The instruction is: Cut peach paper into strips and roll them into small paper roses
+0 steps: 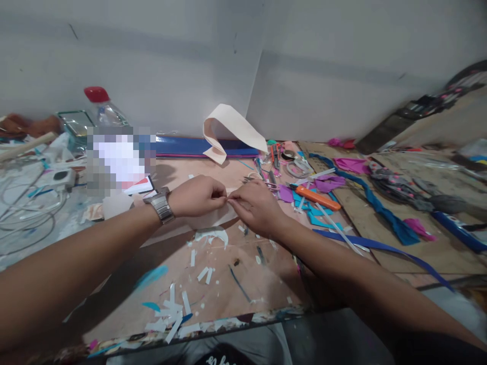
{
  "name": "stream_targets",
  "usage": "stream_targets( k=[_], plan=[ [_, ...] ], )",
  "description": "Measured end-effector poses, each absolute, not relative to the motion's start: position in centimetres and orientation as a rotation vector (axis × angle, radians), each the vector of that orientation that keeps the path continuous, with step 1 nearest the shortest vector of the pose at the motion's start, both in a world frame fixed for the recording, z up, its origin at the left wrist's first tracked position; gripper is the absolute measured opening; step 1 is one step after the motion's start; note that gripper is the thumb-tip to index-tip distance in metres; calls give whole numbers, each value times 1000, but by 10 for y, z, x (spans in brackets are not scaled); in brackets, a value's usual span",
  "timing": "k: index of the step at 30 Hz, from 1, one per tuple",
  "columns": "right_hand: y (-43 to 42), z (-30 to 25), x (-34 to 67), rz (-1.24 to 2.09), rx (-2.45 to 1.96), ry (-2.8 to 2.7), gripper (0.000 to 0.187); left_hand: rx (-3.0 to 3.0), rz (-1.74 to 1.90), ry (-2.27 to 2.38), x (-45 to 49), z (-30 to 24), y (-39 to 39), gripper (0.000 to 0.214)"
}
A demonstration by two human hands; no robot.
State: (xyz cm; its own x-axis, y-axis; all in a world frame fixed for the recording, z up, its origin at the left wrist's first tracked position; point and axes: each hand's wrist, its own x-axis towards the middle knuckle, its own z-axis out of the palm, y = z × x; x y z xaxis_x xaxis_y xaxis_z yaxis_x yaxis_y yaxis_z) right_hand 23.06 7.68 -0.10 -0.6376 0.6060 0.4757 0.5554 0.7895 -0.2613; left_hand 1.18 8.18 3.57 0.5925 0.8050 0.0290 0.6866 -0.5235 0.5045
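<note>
My left hand (200, 196), with a metal watch on its wrist, is closed, thumb and fingertips pinched together. My right hand (257, 207) is closed in a pinch too, and its fingertips meet those of the left. Whatever sits between the fingertips is too small to make out. A pale sheet or strip (216, 219) lies under both hands, partly covered by them. Behind the hands a cream strip (236, 119) stands curled in a loop. To the right of my right hand lies an orange box cutter (317, 197).
White paper strips (173, 309) litter the table (213, 284) near its front edge. At left are a red-capped bottle (108, 111), tangled cables and a charger (61, 178). Right of the hands lie scissors, tape rolls, fabric scraps, a blue ribbon (380, 246) and cardboard (365, 213).
</note>
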Motion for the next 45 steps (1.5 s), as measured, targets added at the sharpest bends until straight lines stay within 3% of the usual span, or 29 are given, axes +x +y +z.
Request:
stream_targets(
  k=[11,24,39,45],
  plan=[
    [79,-4,230,337,-943,-2352,10,2687,389,1231,20,37,74,25],
    [82,-5,232,596,-885,-2210,10,2655,396,1148,19,35,74,30],
    [85,-2,237,473,-835,-2262,8,2348,296,1016,8,47,82,32],
    [81,3,235,442,-858,-2333,16,2296,245,1007,2,49,88,30]
  ],
)
